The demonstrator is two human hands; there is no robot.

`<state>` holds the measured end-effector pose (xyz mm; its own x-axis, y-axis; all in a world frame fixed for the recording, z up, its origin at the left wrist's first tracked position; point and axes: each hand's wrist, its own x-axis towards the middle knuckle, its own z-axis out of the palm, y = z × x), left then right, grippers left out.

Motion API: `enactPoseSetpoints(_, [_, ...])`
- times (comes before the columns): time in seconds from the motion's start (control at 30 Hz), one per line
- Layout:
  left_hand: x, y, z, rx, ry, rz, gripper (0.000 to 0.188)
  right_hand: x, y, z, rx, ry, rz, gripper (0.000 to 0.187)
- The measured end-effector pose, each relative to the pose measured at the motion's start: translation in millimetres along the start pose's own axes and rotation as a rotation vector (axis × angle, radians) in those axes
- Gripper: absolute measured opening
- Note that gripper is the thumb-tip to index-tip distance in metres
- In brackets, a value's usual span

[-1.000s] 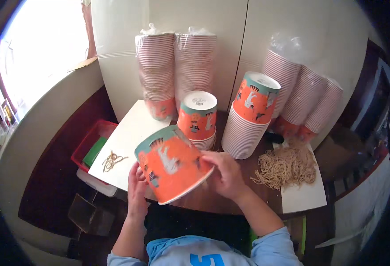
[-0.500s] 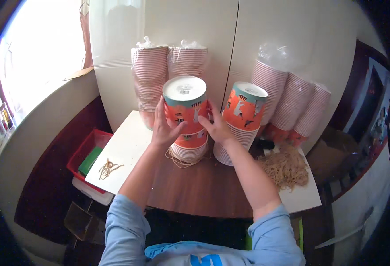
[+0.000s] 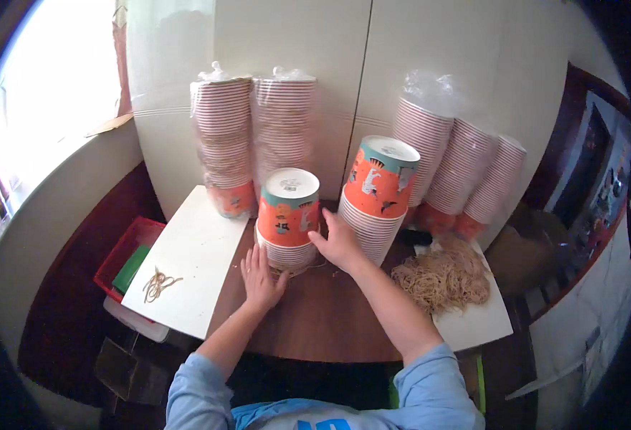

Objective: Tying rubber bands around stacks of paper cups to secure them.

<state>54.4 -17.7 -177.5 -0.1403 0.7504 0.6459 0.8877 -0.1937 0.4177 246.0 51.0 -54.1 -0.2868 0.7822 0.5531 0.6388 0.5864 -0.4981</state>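
Two bare hands we log at mid-table, fingers spread wide, neither closed around anything. Between them stands the short tub stack [image 3: 289,222], upside down, white base uppermost, its top tub orange and green, pale rims nested below. Left hand [image 3: 262,281]: low, fingers stretched forward beside the stack's lower left rims, thumb apart; whether the fingertips press the paper we cannot tell. Right hand [image 3: 342,242]: higher, thumb tip at the stack's right side, index finger raised apart from it; how firm the contact is, we cannot tell. Thin twine strands [image 3: 299,272] show around the stack's foot, just right of the left fingertips. Right of the right fingers, and near them, we note a taller tub stack [image 3: 376,193], also inverted and leaning slightly in our view. Farther right, past the right wrist, a tangled twine heap [image 3: 444,279] lies partly on a white board [image 3: 476,319]. Well left of the left fingers we find a small cord bundle [image 3: 160,283] on another white board [image 3: 193,265], and beyond its edge a red bin [image 3: 106,266] with a green item [image 3: 131,269] inside. Ahead of both hands, two bagged columns [image 3: 284,122] rise to the left, three bagged columns [image 3: 462,161] to the right. Under the fingers we record brown tabletop [image 3: 308,326].
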Motion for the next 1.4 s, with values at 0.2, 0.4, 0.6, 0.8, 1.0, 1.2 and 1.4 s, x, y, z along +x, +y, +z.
enactPoseSetpoints(0.2, [-20,10,-14,0.05,-0.1,0.04,0.077,35,-21,-137,-0.621,0.605,-0.293,0.05])
enactPoseSetpoints(0.4, [-14,18,-17,0.028,-0.108,0.073,0.068,70,5,-168,-0.435,0.255,-0.087,0.042])
enactPoseSetpoints(0.6, [-18,13,-15,0.03,-0.062,0.089,0.066,88,7,-183,-0.383,0.33,-0.155,0.041])
enactPoseSetpoints(0.8, [-18,16,-14,0.031,-0.051,0.115,0.063,102,-50,-258,-0.378,0.543,-0.193,0.041])
enactPoseSetpoints(1.0, [-20,11,-15,0.033,-0.022,0.097,0.06,26,-74,-299,0.561,0.792,-0.233,0.033])
enactPoseSetpoints(1.2, [-16,23,-39,-0.467,-0.051,0.006,0.045,-119,24,-154,1.23,0.115,0.402,0.046])
enactPoseSetpoints(1.4, [-24,79,-102,-1.117,-0.317,-0.322,0.046,-202,30,-46,1.552,-0.022,1.058,0.025])
